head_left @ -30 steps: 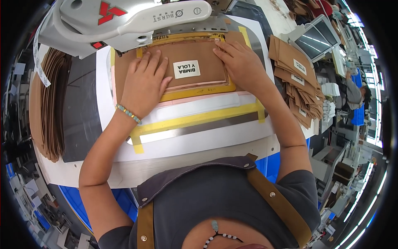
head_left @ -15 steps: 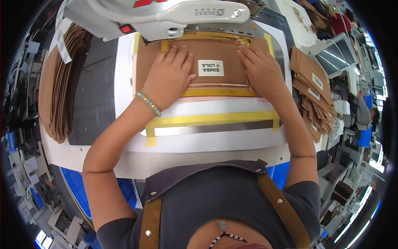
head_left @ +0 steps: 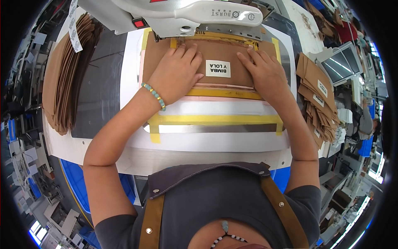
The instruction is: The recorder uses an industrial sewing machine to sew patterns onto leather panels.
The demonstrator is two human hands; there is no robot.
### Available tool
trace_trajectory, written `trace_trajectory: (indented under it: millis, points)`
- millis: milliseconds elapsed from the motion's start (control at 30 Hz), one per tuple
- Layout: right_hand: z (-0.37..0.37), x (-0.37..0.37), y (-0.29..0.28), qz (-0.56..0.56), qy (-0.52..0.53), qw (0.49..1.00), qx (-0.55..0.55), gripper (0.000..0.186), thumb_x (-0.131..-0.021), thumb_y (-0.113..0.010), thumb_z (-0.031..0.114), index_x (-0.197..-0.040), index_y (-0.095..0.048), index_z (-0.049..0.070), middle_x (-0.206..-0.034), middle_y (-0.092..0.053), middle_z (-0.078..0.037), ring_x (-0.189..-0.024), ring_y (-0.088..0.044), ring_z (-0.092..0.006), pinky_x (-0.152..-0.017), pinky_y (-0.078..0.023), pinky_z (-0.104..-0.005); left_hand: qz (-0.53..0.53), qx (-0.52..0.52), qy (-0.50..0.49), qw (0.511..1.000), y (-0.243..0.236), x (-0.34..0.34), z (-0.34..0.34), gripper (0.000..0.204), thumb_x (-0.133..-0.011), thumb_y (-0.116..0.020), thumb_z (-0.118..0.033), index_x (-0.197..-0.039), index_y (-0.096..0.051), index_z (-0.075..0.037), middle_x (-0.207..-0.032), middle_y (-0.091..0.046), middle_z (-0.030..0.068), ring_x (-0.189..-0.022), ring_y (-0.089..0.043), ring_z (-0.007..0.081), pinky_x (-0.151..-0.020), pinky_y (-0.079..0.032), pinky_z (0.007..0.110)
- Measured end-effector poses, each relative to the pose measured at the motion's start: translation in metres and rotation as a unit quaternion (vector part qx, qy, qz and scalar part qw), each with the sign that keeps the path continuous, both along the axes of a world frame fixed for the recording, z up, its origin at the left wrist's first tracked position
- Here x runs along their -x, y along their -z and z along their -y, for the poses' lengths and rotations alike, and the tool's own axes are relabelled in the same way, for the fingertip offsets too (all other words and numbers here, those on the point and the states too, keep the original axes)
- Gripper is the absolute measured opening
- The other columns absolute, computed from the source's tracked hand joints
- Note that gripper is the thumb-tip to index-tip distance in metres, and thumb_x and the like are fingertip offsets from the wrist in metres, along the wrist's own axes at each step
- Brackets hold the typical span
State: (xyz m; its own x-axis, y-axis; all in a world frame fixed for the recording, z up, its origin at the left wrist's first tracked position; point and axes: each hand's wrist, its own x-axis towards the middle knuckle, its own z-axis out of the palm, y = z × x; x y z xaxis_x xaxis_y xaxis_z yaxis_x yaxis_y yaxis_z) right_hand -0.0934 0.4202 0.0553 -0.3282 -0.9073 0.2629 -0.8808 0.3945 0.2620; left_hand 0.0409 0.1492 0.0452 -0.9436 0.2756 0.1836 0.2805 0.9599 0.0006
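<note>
A brown panel point(head_left: 230, 53) with a white printed label point(head_left: 217, 69) lies in a yellow template frame point(head_left: 219, 92) under the sewing machine point(head_left: 217, 14). My left hand point(head_left: 176, 70) rests flat on the panel's left part, fingers apart and tips near its far edge, thumb beside the label. My right hand point(head_left: 267, 74) rests on the right part, fingers stretched out toward the far right corner of the frame. Below the template, yellow tape point(head_left: 215, 119) crosses a white sheet point(head_left: 207, 141).
A tall stack of brown pieces point(head_left: 58, 83) stands at the left. A fanned pile of labelled brown pieces point(head_left: 315, 83) lies at the right, beside a tilted screen point(head_left: 340, 62). Blue bins point(head_left: 76, 178) sit below the table edge. A co-worker in grey point(head_left: 365, 120) is at the far right.
The whole scene has shifted right and up in the picture as my head moved. Both my hands stay on the brown panel, with little visible movement against it.
</note>
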Motion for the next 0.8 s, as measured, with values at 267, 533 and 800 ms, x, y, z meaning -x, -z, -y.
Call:
trace_trajectory:
  millis: [267,533,800]
  points:
    - [0.004,0.000,0.002,0.018,0.003,1.000,-0.008,0.052,-0.089,-0.064,0.005,-0.141,-0.067,0.009,-0.135,-0.068,-0.017,-0.119,-0.065,-0.0295,-0.091,-0.053,-0.0405,-0.015,-0.011,0.002,1.000,0.003,-0.002,0.006,0.054,-0.099,-0.071,-0.032,-0.140,-0.060,0.002,-0.149,-0.057,0.0190,-0.136,-0.054,0.0346,-0.111,-0.045,0.044]
    - [0.010,0.001,0.007,0.006,-0.009,1.000,-0.014,0.055,-0.087,-0.068,0.007,-0.142,-0.068,0.011,-0.132,-0.069,-0.015,-0.118,-0.065,-0.0267,-0.083,-0.054,-0.0369,0.021,-0.010,-0.026,0.999,-0.002,-0.005,0.007,0.052,-0.100,-0.070,-0.030,-0.140,-0.060,0.001,-0.147,-0.057,0.0194,-0.136,-0.054,0.0357,-0.114,-0.045,0.045]
    - [0.025,-0.006,0.007,0.025,0.000,0.999,-0.042,0.050,-0.092,-0.063,0.011,-0.142,-0.065,0.011,-0.139,-0.067,-0.015,-0.120,-0.064,-0.0270,-0.092,-0.055,-0.0385,0.018,-0.005,-0.067,0.998,0.004,-0.011,0.011,0.049,-0.101,-0.069,-0.029,-0.139,-0.060,-0.001,-0.144,-0.059,0.0199,-0.135,-0.055,0.0358,-0.112,-0.047,0.045]
